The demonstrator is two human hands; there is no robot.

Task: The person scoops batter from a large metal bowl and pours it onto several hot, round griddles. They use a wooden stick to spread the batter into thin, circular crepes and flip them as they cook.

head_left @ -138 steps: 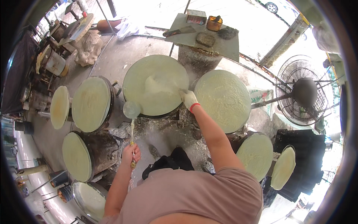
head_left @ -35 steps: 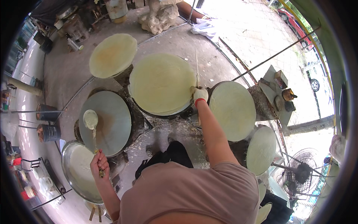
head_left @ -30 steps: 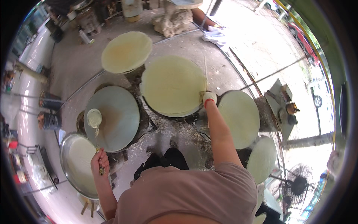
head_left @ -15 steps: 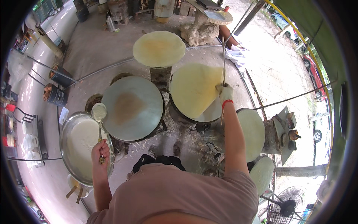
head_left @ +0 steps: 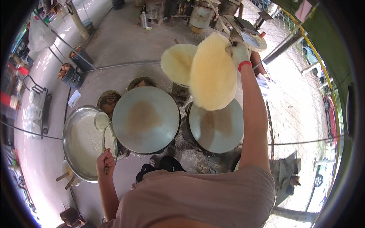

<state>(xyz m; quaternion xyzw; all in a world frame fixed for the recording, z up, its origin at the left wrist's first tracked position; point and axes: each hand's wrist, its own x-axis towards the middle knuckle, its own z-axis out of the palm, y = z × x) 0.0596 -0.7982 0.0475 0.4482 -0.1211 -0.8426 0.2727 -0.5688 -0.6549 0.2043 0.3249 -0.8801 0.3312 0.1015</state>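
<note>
Metal bowl held white batter; ladle hung over its right side, handle clenched in the left hand; left griddle stood browned mid-surface; pancake hung raised above the right griddle, edge gripped by the gloved right hand

Left forearm: bare, comes in from the lower edge of the view, leans slightly left going forward.
Left wrist: nearly straight, carries on the line of the forearm.
Left hand: bare, held off to the left of the torso, closed in a grip, fingers curled inward.
Right elbow: almost straight.
Right forearm: bare, stretched far forward, slants slightly inward.
Right wrist: ringed by a red band.
Right hand: pale-gloved, closed in a grip, well ahead of the left; finger detail blurred.
</note>
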